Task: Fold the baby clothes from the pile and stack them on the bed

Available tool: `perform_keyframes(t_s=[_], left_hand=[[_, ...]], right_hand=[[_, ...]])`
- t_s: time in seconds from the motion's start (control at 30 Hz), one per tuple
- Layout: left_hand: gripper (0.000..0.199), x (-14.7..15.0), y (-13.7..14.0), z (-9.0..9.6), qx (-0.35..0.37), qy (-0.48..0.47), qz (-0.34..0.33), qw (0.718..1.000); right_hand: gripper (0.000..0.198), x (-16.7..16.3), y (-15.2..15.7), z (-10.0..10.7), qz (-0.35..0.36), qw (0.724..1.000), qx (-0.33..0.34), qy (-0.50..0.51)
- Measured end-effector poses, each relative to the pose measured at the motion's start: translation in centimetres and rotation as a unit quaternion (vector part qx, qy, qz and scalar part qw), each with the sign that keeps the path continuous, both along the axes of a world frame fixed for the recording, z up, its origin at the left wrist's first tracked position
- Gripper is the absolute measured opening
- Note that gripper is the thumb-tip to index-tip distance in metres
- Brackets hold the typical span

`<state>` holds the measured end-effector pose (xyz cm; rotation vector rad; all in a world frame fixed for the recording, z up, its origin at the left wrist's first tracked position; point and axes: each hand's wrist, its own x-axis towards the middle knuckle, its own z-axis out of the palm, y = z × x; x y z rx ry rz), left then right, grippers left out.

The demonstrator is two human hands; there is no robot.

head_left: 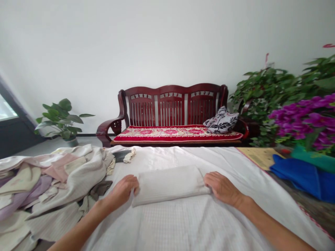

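Observation:
A folded white cloth (170, 184) with a fine ribbed texture forms a long rectangle in the middle of the white-covered table. Its left end is pinched in the curled fingers of my left hand (128, 185). At the opposite end, my right hand (221, 188) grips the right edge with its fingers closed. What kind of garment or linen the cloth is cannot be made out. Beneath it spreads a white sheet (183, 226) with some wrinkles.
To the left lies a heap of clothes (57, 184) in cream, pink, purple and grey. A dark folded piece (121, 155) sits near its far end. Blue fabric (303, 176) and purple flowers (309, 120) are at the right. Behind the table stands a wooden bench (170, 108).

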<state>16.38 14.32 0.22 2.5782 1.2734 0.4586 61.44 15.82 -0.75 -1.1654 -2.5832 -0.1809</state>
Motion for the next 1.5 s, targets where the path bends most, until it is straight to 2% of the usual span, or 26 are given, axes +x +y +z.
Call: perform_keyframes(t_s=[0.07, 0.13, 0.27, 0.37, 0.47, 0.67, 0.9, 1.0, 1.1, 1.2, 1.27, 1.37, 1.5], left_hand=[[0.038, 1.6, 0.5, 0.3, 0.012, -0.036, 0.058, 0.998], [0.044, 4.4, 1.1, -0.2, 0.036, -0.044, 0.087, 0.995], [0.046, 10.3, 1.8, -2.9, 0.082, 0.035, 0.103, 0.991], [0.050, 11.9, 1.8, -4.8, 0.097, 0.085, 0.129, 0.983], [0.053, 11.0, 1.8, -5.7, 0.110, 0.105, 0.130, 0.980], [0.056, 7.7, 1.8, -6.5, 0.124, 0.110, 0.163, 0.973], [0.054, 4.5, 1.7, -7.3, 0.100, 0.109, 0.256, 0.955], [0.057, 3.0, 1.5, -7.6, 0.084, 0.075, 0.297, 0.948], [0.059, 1.7, 1.1, -7.7, 0.051, -0.022, 0.331, 0.942], [0.061, 1.1, 1.0, -7.2, -0.026, -0.165, 0.350, 0.922], [0.063, 1.1, 1.2, -6.3, -0.107, -0.254, 0.371, 0.887], [0.063, 1.2, 1.4, -4.6, -0.221, -0.356, 0.382, 0.824], [0.059, 1.7, 1.6, -2.8, -0.346, -0.429, 0.341, 0.762]], right_hand=[[0.034, -2.1, -0.1, 0.9, -0.041, 0.999, -0.012, 0.032], [0.043, -5.6, 0.0, 1.1, -0.070, 0.995, -0.015, 0.062], [0.055, -13.5, 0.8, -0.7, -0.070, 0.995, -0.043, 0.062], [0.057, -16.2, 1.5, -2.5, -0.091, 0.990, -0.095, 0.050], [0.060, -15.3, 2.2, -3.4, -0.127, 0.984, -0.124, 0.033], [0.061, -10.3, 2.8, -3.8, -0.213, 0.970, -0.114, 0.011], [0.061, -7.6, 2.9, -4.7, -0.293, 0.950, -0.103, 0.006], [0.059, -6.5, 3.1, -5.2, -0.333, 0.937, -0.107, 0.005], [0.056, -5.8, 2.9, -4.8, -0.363, 0.929, -0.074, 0.016], [0.053, -6.7, 2.0, -3.3, -0.332, 0.943, -0.020, 0.030], [0.052, -8.2, 1.1, -2.2, -0.270, 0.962, -0.006, 0.035], [0.055, -11.0, 0.1, -1.5, -0.182, 0.982, -0.021, 0.038], [0.064, -13.8, -0.2, -2.0, -0.156, 0.985, -0.065, 0.032]])
